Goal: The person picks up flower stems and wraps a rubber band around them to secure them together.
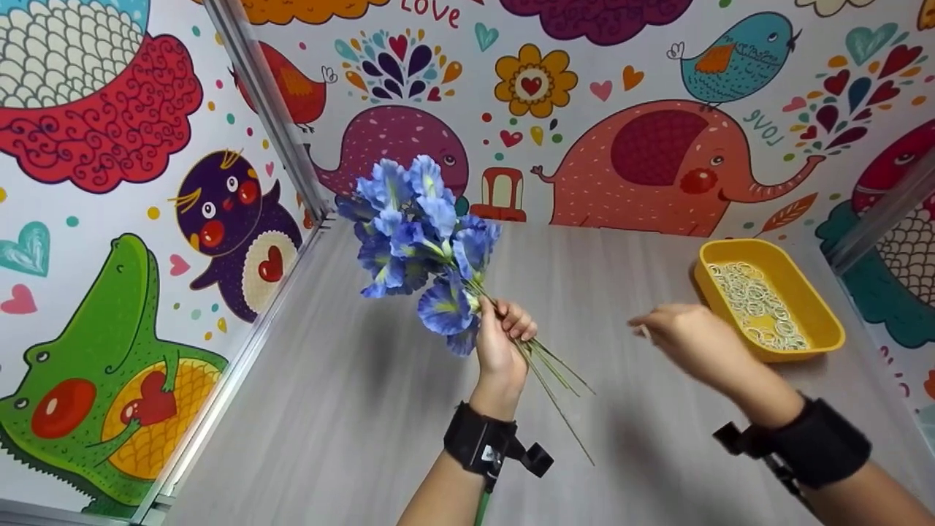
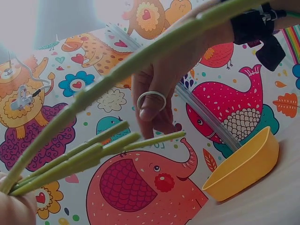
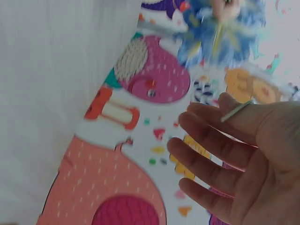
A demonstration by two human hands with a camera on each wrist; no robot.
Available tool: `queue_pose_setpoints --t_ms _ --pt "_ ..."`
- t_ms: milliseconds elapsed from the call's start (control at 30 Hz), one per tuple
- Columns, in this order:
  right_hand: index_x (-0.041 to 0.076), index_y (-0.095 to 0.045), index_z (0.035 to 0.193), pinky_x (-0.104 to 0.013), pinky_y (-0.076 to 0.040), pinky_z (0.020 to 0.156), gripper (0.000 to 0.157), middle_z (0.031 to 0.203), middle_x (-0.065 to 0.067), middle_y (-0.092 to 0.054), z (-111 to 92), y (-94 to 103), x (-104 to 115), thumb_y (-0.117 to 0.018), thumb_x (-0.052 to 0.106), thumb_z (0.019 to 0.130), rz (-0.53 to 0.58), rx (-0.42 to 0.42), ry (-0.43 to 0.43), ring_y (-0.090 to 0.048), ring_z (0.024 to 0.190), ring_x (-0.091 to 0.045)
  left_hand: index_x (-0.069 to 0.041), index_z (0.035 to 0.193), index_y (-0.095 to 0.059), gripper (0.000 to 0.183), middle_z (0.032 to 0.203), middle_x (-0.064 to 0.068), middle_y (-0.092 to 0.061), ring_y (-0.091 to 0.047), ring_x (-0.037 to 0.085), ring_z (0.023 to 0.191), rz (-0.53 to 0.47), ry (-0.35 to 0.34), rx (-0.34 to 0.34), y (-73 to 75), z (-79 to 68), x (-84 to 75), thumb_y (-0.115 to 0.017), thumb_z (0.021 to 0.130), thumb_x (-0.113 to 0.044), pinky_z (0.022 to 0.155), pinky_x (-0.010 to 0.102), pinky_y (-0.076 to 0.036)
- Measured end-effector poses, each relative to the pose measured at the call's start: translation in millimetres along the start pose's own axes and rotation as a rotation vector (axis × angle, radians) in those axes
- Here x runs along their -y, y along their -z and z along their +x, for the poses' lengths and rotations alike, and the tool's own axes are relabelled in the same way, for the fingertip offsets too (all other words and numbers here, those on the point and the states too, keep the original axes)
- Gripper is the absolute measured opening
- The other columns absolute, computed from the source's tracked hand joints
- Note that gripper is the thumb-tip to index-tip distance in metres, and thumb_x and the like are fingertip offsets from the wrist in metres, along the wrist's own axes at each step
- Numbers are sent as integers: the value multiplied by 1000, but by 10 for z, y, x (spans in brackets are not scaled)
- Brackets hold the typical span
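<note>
My left hand (image 1: 504, 332) grips a bunch of blue artificial flowers (image 1: 420, 241) by their thin green stems (image 1: 555, 372), blooms tilted up and to the left above the grey table (image 1: 350, 409). The stems (image 2: 93, 154) fan out close to the left wrist camera. To the right of the bunch, in the air, my right hand (image 1: 676, 332) pinches a pale rubber band (image 2: 151, 93) between thumb and forefinger. In the right wrist view the band (image 3: 236, 111) shows edge-on, the other fingers (image 3: 206, 145) extended, and the flowers (image 3: 220, 33) are blurred beyond.
A yellow tray (image 1: 825, 314) with several pale rubber bands (image 1: 756, 303) stands at the back right of the table, just behind my right hand. Walls with bright cartoon animals (image 1: 109, 351) enclose the table on the left, back and right.
</note>
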State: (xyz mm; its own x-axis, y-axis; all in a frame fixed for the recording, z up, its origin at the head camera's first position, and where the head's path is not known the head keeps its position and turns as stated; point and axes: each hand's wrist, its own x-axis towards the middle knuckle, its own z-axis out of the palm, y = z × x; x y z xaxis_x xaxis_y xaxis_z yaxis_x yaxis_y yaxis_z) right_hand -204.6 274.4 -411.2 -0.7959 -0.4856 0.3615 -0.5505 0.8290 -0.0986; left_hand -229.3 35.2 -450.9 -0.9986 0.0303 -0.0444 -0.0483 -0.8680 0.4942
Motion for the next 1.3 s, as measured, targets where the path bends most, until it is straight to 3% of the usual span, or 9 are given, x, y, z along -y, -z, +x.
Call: queue_pose_setpoints --t_ms 267,467,533,633,767,967,1133,1267,1300 --pt "7 -72 93 -35 -53 64 22 83 -2 -69 -44 -67 320 -76 -5 75 -80 -47 164 -66 75 -19 -15 76 -32 43 61 -6 -27 -28 4 48 -4 -8 -13 -33 -17 8 -13 106 -38 50 20 -25" --pt "10 -71 87 -37 -53 70 15 77 1 -67 -73 -31 465 -77 4 75 -71 -182 271 -64 73 -15 -15 76 -31 43 60 -7 -27 -28 4 48 -24 -10 -13 -64 -23 -2 -13 106 -39 50 19 -24" --pt "11 -71 84 -37 -52 72 2 73 3 -65 -80 -26 490 -72 12 84 -53 -247 299 -63 71 -15 -15 76 -31 43 60 -7 -27 -28 4 48 -32 -13 -13 -72 -20 -5 -12 106 -39 51 19 -23" --pt "12 -70 82 -37 -51 74 29 71 4 -63 -97 -26 520 -53 27 100 -45 -298 329 -61 70 -15 -15 75 -31 43 60 -7 -26 -28 4 49 -43 -14 -12 -86 -25 -14 -12 106 -39 51 19 -22" --pt "12 -69 82 -36 -50 73 46 71 5 -62 -136 -26 547 -37 35 105 -37 -297 344 -60 69 -15 -15 76 -30 43 60 -7 -26 -28 5 49 -59 -9 -13 -104 -35 -30 -12 106 -39 51 19 -22" --pt "12 -68 81 -35 -49 73 43 72 5 -63 -166 -15 578 -39 34 104 -26 -291 357 -61 71 -15 -14 76 -30 43 60 -7 -26 -28 4 48 -74 2 -22 -131 -33 -41 -13 106 -40 50 19 -23" --pt "12 -67 80 -35 -50 74 26 71 4 -63 -144 -11 612 -55 28 97 -28 -264 353 -61 71 -15 -15 76 -30 43 60 -7 -26 -28 4 48 -77 12 -23 -156 -47 -26 -13 106 -39 50 19 -23" --pt "12 -68 80 -35 -51 72 34 70 4 -62 -82 -20 617 -50 31 101 -15 -255 344 -62 70 -14 -15 75 -31 43 60 -7 -27 -28 4 48 -71 27 -15 -194 -76 -1 -13 106 -39 51 19 -22" --pt "12 -69 81 -35 -51 73 27 70 4 -63 -60 -21 620 -56 28 98 -10 -248 338 -62 70 -14 -15 75 -31 43 60 -7 -27 -28 4 48 -69 30 -13 -203 -81 8 -13 106 -39 51 19 -21"
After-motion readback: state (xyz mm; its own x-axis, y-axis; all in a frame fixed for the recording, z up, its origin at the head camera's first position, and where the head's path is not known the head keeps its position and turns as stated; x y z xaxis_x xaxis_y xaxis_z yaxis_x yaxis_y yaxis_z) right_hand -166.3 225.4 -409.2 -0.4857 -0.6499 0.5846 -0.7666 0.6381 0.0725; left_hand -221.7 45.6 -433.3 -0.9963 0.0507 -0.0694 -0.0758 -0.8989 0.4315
